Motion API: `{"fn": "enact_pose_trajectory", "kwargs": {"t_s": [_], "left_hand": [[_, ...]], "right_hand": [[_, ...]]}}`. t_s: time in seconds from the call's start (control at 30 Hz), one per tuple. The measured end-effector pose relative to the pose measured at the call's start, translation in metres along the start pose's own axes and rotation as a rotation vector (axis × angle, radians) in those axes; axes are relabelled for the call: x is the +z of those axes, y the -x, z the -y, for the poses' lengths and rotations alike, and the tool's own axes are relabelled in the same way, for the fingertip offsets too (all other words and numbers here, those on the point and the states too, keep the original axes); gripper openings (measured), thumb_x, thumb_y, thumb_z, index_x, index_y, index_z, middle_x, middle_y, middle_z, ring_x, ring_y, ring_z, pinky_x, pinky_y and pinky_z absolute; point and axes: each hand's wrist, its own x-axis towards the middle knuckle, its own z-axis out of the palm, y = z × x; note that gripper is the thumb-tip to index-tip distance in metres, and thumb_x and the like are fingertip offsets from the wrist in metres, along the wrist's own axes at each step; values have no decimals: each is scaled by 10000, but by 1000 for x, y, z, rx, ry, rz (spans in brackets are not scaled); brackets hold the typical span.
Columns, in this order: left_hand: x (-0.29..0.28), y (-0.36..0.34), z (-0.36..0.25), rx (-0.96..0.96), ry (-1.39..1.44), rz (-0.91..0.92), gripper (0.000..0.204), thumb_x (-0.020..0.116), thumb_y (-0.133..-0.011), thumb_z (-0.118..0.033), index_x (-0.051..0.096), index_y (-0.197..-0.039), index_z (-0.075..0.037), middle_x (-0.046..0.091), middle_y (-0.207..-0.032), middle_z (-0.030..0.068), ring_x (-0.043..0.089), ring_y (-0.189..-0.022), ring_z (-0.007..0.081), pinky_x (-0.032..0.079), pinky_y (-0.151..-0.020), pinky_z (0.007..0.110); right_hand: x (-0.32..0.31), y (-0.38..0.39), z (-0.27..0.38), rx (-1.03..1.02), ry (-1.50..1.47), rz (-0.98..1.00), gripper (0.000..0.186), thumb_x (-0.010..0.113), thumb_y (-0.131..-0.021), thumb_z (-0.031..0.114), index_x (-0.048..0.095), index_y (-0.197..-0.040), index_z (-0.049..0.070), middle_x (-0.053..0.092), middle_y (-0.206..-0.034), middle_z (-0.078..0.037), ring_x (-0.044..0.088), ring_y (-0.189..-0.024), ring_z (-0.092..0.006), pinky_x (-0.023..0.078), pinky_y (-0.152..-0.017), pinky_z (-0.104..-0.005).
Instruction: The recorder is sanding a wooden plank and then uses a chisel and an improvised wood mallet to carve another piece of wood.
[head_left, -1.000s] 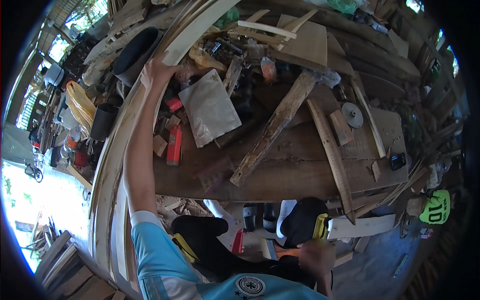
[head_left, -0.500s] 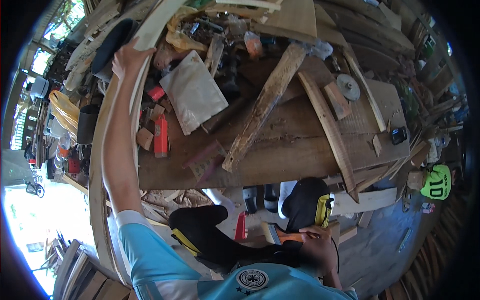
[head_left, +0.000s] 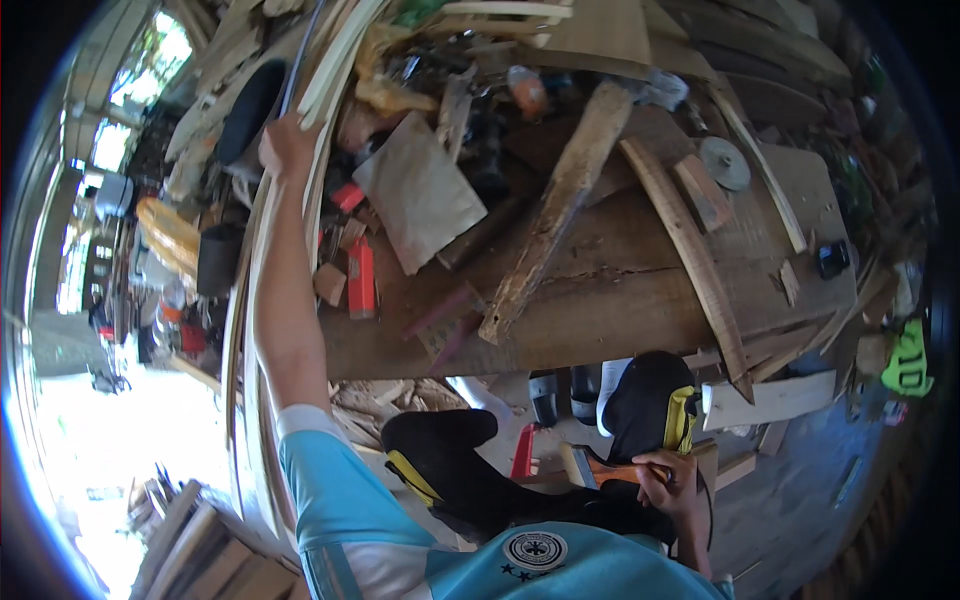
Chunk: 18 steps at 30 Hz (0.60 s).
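My left hand (head_left: 288,148), arm stretched far out to the left, is closed round long pale wooden strips (head_left: 335,75). The strips run from the far side down along my left forearm. Close to my right knee, my right hand (head_left: 668,482) is closed on a tool with an orange-brown wooden handle (head_left: 612,472). Its other end is flat and pale-edged, and its exact kind is unclear. A red upright piece (head_left: 523,450) stands just left of the tool.
Across the wooden bench (head_left: 600,310) lie a rough wooden bar (head_left: 560,210), a curved wooden piece (head_left: 690,260), a silvery flat packet (head_left: 420,195) and a red box (head_left: 361,278). A round grey disc (head_left: 724,163) sits at right. Wood scraps (head_left: 370,400) litter the floor below.
The whole view has shifted, so the scene sits further right. My left hand has drawn slightly nearer and closed tighter, and the strips now show narrower edges. My right hand still holds the tool.
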Motion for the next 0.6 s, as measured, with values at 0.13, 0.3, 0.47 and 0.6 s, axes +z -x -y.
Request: {"fn": "enact_pose_trajectory", "kwargs": {"t_s": [0.13, 0.3, 0.47, 0.6], "left_hand": [[-11, 16, -11, 114, -106, -44, 471, 681, -709, -429, 612, -1094, -167, 614, -994, 113, 556, -985, 299, 389, -887, 435], [-54, 92, -66, 405, 382, -50, 429, 647, -785, -361, 585, -1093, -69, 580, -1010, 134, 534, -963, 307, 380, -887, 391], [-121, 264, -113, 394, 760, 315, 398, 662, -794, -270, 572, -1105, -39, 555, -1110, 160, 517, -1037, 321, 386, -925, 383], [-147, 343, -112, 194, 544, 322, 482, 653, -802, -270, 503, -1200, -43, 501, -1185, 185, 482, -1098, 338, 371, -947, 386]], "right_hand": [[-1, 2, -4, -81, 29, -12, 102, 612, -792, 36, 618, -864, -37, 611, -611, -89, 602, -461, -128, 448, -405, -225], [-2, 3, -7, 12, -128, 29, 106, 581, -846, 62, 599, -920, -11, 598, -602, -60, 596, -483, -102, 452, -421, -215], [-6, 7, -13, -45, -634, 12, 136, 538, -879, 57, 535, -1005, 6, 587, -680, -73, 602, -551, -136, 469, -448, -235], [-41, 17, -15, -272, -1019, -160, 205, 544, -878, 86, 535, -1070, 13, 615, -817, -108, 616, -695, -160, 485, -533, -253]]}}
